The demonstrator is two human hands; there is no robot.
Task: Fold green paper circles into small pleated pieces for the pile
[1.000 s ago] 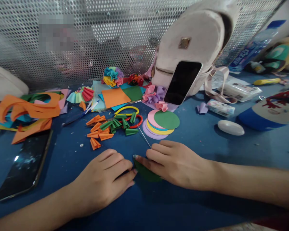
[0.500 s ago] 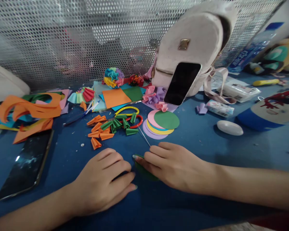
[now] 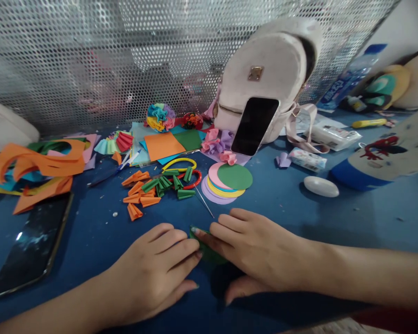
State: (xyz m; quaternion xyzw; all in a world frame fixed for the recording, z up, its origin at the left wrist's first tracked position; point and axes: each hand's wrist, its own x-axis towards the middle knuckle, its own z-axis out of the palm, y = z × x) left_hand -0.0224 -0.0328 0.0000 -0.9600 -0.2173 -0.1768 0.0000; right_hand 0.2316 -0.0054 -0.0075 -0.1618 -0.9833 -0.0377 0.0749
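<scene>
A piece of green paper (image 3: 209,254), partly hidden, lies on the blue table between both hands. My right hand (image 3: 254,246) is over it, the index finger stretched along its upper edge and pressing down, the thumb spread away below. My left hand (image 3: 156,273) meets the paper's left edge with its bent fingertips; its thumb is held apart. Just beyond the hands is a thin metal needle-like stick (image 3: 205,203). Behind that are folded green paper pieces (image 3: 163,184), folded orange paper pieces (image 3: 135,191) and a stack of coloured paper circles (image 3: 235,177).
Yellow-and-red-handled scissors (image 3: 179,162) lie among the folded pieces. A dark phone (image 3: 31,246) and orange paper scraps (image 3: 55,155) are at left. Another phone (image 3: 255,125) leans on a white backpack (image 3: 261,60). At right are a white oval object (image 3: 321,186) and a blue-and-white container (image 3: 365,171).
My left hand has moved right, its fingertips now at the green paper. My right thumb has come into view, spread below the palm. The camera view has shifted slightly.
</scene>
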